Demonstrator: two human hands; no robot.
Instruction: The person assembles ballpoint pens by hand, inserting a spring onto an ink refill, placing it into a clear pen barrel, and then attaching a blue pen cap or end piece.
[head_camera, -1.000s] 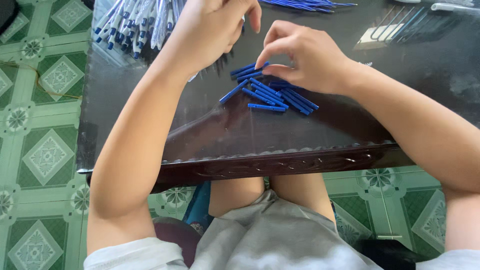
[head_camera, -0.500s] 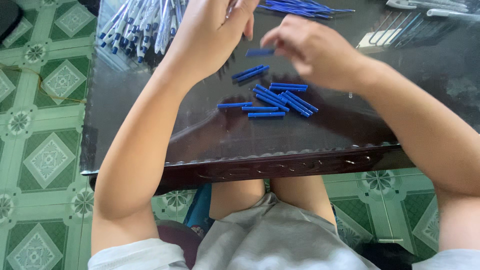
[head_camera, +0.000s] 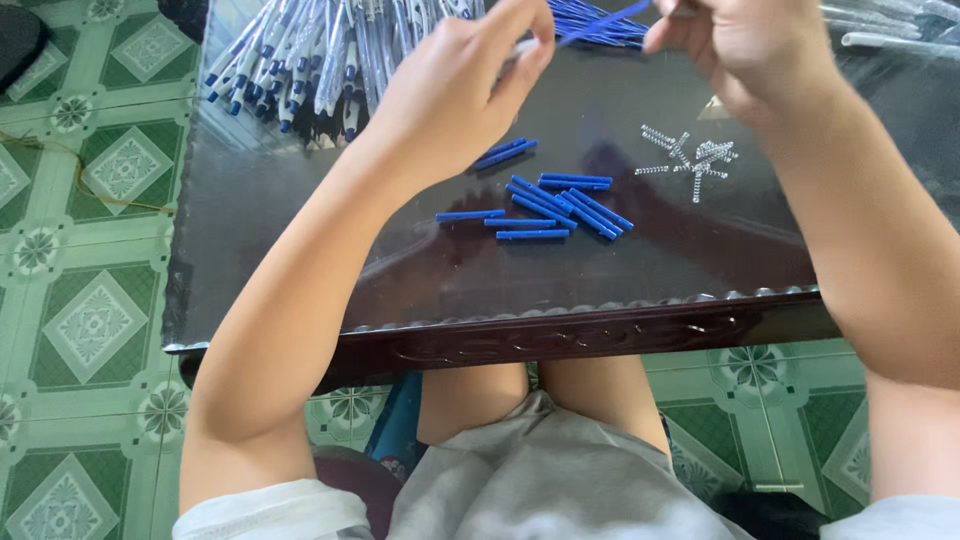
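My left hand (head_camera: 465, 95) is raised over the far part of the dark table (head_camera: 300, 250), its fingertips pinched on a small white pen part (head_camera: 524, 46). My right hand (head_camera: 740, 50) is up beside it, fingers closed on the end of a thin blue rod (head_camera: 600, 22) that runs between the two hands. Below them, several short blue rods (head_camera: 555, 200) lie loose on the tabletop. A small heap of metal springs (head_camera: 690, 155) lies to their right, under my right wrist.
A pile of white-and-blue pens (head_camera: 310, 55) lies at the far left of the table, and a bundle of blue rods (head_camera: 600, 25) at the far middle. Clear pen tubes (head_camera: 890, 40) are at the far right. The table's carved front edge (head_camera: 560, 335) is above my knees; green patterned floor tiles (head_camera: 90, 320) surround it.
Both hands have lifted from the loose blue rods toward the far side. My right hand now holds one blue rod up. The springs have come into view.
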